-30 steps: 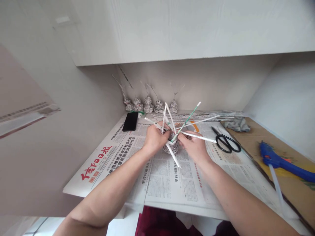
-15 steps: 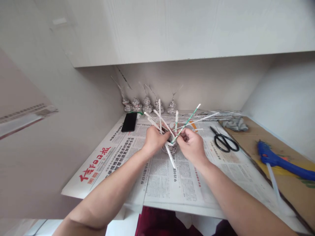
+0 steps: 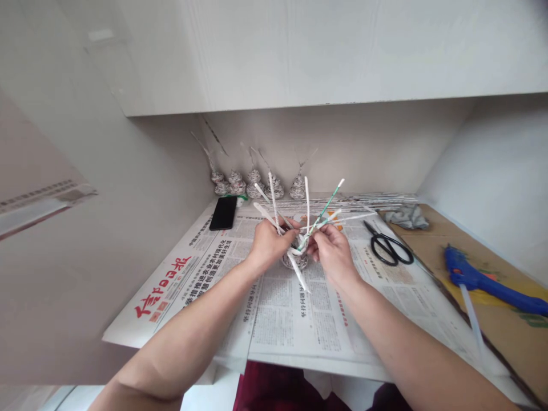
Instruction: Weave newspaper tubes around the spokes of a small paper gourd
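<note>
A small woven piece of rolled paper (image 3: 298,261) stands on the newspaper (image 3: 282,319), with several white paper tubes fanning out of its top. One tube (image 3: 330,201) is partly green and leans to the upper right; another white tube (image 3: 299,275) points down toward me. My left hand (image 3: 273,238) grips the left side of the piece, thumb across its top, fingers mostly hidden behind. On the right side, my right hand (image 3: 333,250) pinches at the base of the paper tubes; its fingertips are partly covered by them.
Several finished-looking gourd-shaped paper pieces (image 3: 256,184) line the back wall. A black phone (image 3: 223,213) lies left, black-handled scissors (image 3: 390,249) right. A blue glue gun (image 3: 483,279) and a crumpled grey cloth (image 3: 406,217) rest on cardboard (image 3: 520,348). Long paper tubes (image 3: 368,201) lie behind.
The tubes around the top have shifted: one now stands upright near the middle and another leans right beside my right hand. Both hands stay at the woven piece.
</note>
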Motion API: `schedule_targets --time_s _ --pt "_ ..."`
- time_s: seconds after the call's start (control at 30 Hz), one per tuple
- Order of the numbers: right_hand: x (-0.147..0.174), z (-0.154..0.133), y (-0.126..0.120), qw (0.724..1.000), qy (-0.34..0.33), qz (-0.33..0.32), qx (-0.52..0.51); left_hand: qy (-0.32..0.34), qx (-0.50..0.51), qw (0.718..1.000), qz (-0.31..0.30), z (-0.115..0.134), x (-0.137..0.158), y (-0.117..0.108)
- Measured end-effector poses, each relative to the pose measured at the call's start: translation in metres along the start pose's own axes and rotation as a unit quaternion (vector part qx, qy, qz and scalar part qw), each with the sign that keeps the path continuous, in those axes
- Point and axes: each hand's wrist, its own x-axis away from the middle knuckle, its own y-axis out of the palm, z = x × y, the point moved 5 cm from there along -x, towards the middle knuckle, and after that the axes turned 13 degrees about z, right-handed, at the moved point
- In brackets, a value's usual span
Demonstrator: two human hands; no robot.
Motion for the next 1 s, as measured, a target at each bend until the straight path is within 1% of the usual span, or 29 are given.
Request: schedule_targets --time_s 0.07,0.13,0.2,0.33,0.4,0.47,0.53,0.63,0.73,0.83,1.0 --pt "0.0 0.0 0.0 1.0 0.008 0.012 -0.007 -0.005 0.011 1.0 0.002 -0.002 0.0 0.001" --pt "0.0 -0.001 -0.001 1.0 -0.001 0.023 -0.011 -0.011 0.021 1.0 -0.001 -0.004 0.0 0.003" --pt "0.0 -0.004 -0.002 0.999 -0.028 0.023 -0.009 -0.019 0.031 0.999 -0.009 -0.006 0.002 0.005" --pt "0.0 -0.016 -0.006 0.994 -0.11 0.019 0.013 -0.037 0.064 0.997 -0.023 -0.004 0.006 0.009" --pt "-0.001 -0.02 -0.008 0.991 -0.134 0.025 0.017 -0.042 0.081 0.996 -0.021 -0.001 0.008 0.009" --pt "-0.002 -0.021 -0.009 0.991 -0.131 0.027 0.012 -0.04 0.089 0.995 -0.019 0.001 0.01 0.009" --pt "-0.004 -0.019 -0.009 0.994 -0.103 0.026 0.002 -0.031 0.092 0.995 -0.016 0.001 0.011 0.01" --pt "-0.006 -0.016 -0.007 0.998 -0.049 0.025 -0.017 -0.001 0.081 0.997 -0.01 -0.001 0.012 0.012" --pt "-0.005 -0.014 -0.005 0.999 -0.022 0.017 -0.02 0.024 0.061 0.998 -0.015 -0.002 0.013 0.013" --pt "-0.005 -0.014 -0.005 0.999 -0.037 0.0 0.01 0.03 0.033 0.999 -0.004 -0.003 0.01 0.01" --pt "-0.004 -0.015 -0.003 0.99 -0.106 -0.039 0.086 0.025 0.0 0.999 0.027 -0.007 0.003 0.004"
